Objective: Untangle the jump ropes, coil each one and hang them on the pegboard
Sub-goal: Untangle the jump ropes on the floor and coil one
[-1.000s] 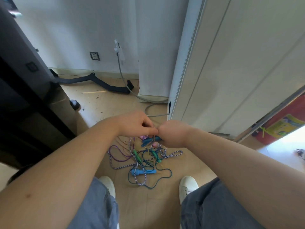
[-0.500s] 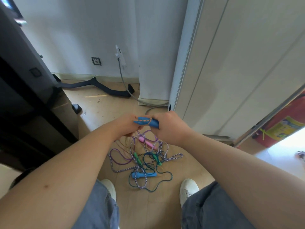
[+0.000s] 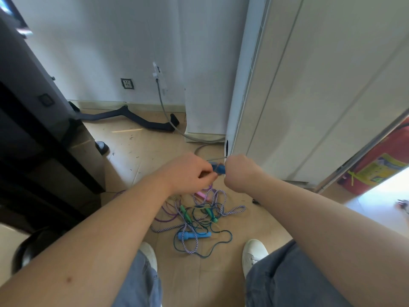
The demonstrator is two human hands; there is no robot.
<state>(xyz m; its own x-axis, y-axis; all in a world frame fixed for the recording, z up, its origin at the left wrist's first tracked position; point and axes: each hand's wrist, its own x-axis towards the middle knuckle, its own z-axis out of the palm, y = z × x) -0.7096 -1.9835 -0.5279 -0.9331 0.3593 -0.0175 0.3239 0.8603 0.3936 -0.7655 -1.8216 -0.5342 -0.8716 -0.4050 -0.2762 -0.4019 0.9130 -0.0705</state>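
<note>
Because the right hand [image 3: 240, 173] is seen from the back as a closed fist, its fingers are hidden; only the blue handle [image 3: 218, 169] running into the fist shows that it grips that handle's right end. The left hand [image 3: 188, 173] has its fingers curled under, with thumb and fingertips pinching at the handle's left end. A thin brownish loop crosses the handle there, too blurred to tell whether the fingers catch it as well. Only a short stretch of the handle shows in the gap between the hands, held above the floor [image 3: 137, 151]. Both forearms run out of the frame at its lower corners. Below the hands the ropes [image 3: 199, 220] lie tangled on the floor in front of two white shoes [image 3: 253, 251]. A striped cord [image 3: 223, 196], a purple cord [image 3: 164, 212] and a teal cord [image 3: 221, 240] cross so often that none can be followed to its handle. A pink handle [image 3: 202, 193] is half covered by the striped cord, and green handles [image 3: 184, 212] and a second blue handle [image 3: 193, 235] lie in the heap. A red object [image 3: 389, 156] is cut off at the right edge. Half a second ago the hands touched and more of the handle lay bare along their tops. Now they are slightly apart, and the heap lies as it did.
</note>
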